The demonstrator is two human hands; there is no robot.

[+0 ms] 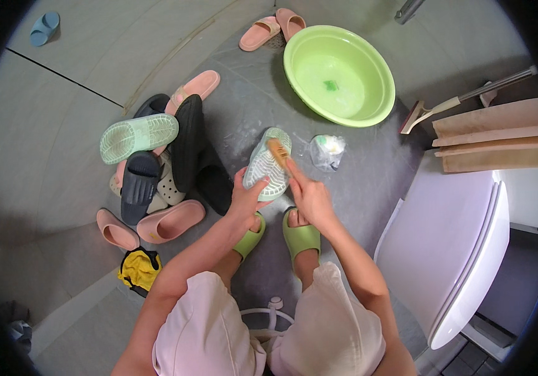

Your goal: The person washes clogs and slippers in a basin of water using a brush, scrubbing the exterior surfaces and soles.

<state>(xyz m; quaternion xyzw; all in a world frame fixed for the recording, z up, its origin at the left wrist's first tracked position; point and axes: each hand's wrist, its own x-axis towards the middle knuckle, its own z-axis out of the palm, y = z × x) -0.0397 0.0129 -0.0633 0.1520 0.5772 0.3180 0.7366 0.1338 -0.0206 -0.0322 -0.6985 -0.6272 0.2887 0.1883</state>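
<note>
My left hand grips the heel end of a pale green slide sandal, whose ridged sole faces up. In my right hand is a brush with a wooden back, lying against the sole; its bristles are mostly hidden. White suds show on the treads. Just right of the sandal, a clear plastic bag with something white and green in it rests on the wet grey floor. A matching pale green slide lies sole up on the shoe pile to the left.
Black slippers, a navy slide and pink slippers crowd the left. A green basin with cloudy water stands at the back, beside pink slides. To the right are a toilet and a squeegee. A yellow-and-black cloth item lies lower left.
</note>
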